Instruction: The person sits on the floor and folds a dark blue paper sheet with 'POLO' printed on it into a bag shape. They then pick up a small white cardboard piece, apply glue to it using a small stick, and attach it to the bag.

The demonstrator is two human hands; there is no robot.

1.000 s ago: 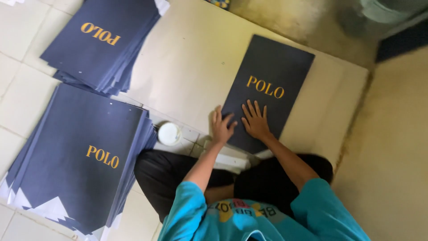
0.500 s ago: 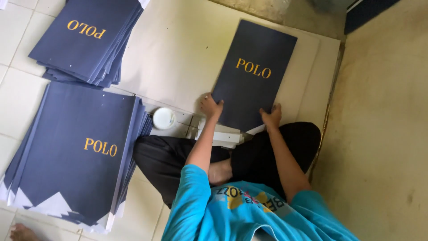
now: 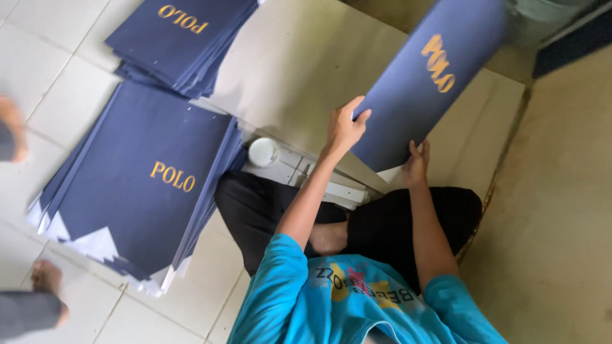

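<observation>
The person sits cross-legged on the floor, lifting a navy sheet off the brown board, tilted up at its far end. The left hand grips its left edge, fingers curled over; the right hand pinches the bottom corner. To keep the sheet uncreased, I'd support both edges evenly. A finished stack lies just left; a white tub sits by the knee.

A small packaging workshop run on the floor: stacks of identical navy printed sheets lie on white floor tiles, a second pile farther off, beside a broad brown paper work sheet and a small white pot.
</observation>
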